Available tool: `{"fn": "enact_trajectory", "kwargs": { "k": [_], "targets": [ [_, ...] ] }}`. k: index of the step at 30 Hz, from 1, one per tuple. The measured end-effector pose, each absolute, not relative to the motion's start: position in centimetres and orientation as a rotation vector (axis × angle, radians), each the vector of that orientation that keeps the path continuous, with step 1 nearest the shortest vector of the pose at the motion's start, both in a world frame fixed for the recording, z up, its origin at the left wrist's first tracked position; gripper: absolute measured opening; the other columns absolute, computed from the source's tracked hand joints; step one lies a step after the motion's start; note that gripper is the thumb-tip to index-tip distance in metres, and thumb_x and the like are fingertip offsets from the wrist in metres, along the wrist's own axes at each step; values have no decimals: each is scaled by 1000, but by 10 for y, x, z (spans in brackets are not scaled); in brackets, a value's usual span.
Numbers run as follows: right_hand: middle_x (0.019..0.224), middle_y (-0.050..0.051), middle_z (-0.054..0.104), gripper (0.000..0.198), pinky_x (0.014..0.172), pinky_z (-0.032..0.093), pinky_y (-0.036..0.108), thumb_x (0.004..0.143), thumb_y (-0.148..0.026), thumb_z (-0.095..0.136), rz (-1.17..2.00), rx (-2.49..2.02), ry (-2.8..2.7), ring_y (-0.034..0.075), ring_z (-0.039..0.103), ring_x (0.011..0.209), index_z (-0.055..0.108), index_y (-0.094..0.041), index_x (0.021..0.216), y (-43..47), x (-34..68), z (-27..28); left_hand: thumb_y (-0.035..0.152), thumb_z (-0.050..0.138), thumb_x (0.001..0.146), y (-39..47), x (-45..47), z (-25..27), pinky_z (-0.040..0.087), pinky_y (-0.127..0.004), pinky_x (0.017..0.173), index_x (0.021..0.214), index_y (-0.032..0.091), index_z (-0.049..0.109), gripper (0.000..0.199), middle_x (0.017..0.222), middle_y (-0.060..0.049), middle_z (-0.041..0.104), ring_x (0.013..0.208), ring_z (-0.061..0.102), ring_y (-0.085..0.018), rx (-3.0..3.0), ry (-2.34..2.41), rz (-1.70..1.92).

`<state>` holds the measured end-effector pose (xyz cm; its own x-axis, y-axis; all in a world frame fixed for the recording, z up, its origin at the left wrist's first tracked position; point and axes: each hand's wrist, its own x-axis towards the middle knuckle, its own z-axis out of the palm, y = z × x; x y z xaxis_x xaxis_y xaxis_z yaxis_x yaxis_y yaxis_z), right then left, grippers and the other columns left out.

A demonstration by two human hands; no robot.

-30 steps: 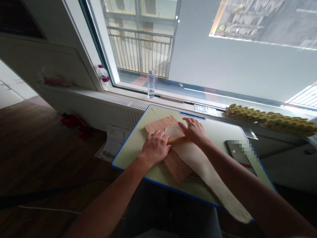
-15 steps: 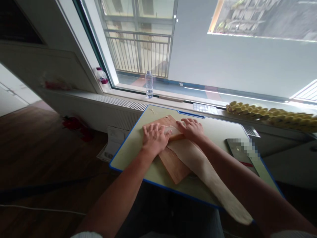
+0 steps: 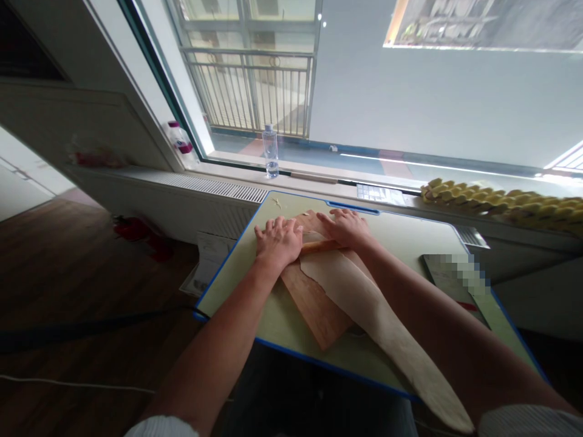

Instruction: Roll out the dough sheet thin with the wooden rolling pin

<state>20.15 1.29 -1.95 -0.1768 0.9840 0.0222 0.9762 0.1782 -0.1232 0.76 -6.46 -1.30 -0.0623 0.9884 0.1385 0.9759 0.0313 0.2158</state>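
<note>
A wooden rolling pin (image 3: 322, 246) lies across a long, pale sheet of dough (image 3: 353, 285) on a wooden board (image 3: 314, 303). My left hand (image 3: 279, 243) rests palm-down on the pin's left end, its fingers spread forward. On the right end lies my right hand (image 3: 348, 227), also flat with the fingers stretched out. Both palms cover the pin's ends, so only its middle shows. From the pin the dough runs toward me under my right forearm and hangs over the table's front edge.
The board sits askew on a pale, blue-edged table (image 3: 410, 243). A dark flat object (image 3: 449, 282), partly pixelated, lies at the right. On the windowsill stand a clear bottle (image 3: 270, 155) and stacked yellow egg trays (image 3: 496, 203). A red fire extinguisher (image 3: 132, 229) is at the left.
Both hands and the rolling pin have moved slightly away from me over the dough. More dough shows on the near side of the pin. The view has shifted a little.
</note>
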Motion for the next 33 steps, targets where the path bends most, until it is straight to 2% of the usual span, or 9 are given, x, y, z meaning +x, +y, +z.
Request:
{"fn": "enact_trajectory", "kwargs": {
  "k": [4,14,23,29,33],
  "targets": [
    [148,18,63,79,112,41,52,103,-79,29,165,-1957,-2211,37,54,136,60,-24,150,24,196,-21,49,35,106,-51,3,-13,32,-71,118,135,30,68,47,150,-13,63,138,53,-38,2079,2235,431],
    [133,21,70,73,105,45,48,107,-72,31,77,-1924,-2066,37,61,128,70,-15,134,44,185,-17,46,35,105,-24,1,-13,35,-68,115,127,23,72,49,139,-17,69,130,57,-39,2063,2299,431],
    [130,20,72,71,101,47,45,107,-71,33,5,-1874,-2041,36,63,121,73,-15,126,50,184,-19,46,38,105,-20,-1,-11,39,-63,112,124,21,73,47,138,-18,69,130,58,-38,2054,2294,400],
    [116,17,77,66,94,48,40,110,-64,29,-53,-1785,-2040,33,67,111,75,-17,115,35,187,-16,43,38,105,-30,1,-13,41,-61,110,121,21,74,45,135,-19,70,128,59,-37,2072,2260,455],
    [118,12,77,59,97,48,38,111,-60,32,-47,-1702,-2115,30,67,114,75,-20,114,13,194,-15,41,36,106,-42,4,-15,43,-59,107,122,24,72,43,134,-16,71,127,60,-35,2081,2247,514]
  ]
}}
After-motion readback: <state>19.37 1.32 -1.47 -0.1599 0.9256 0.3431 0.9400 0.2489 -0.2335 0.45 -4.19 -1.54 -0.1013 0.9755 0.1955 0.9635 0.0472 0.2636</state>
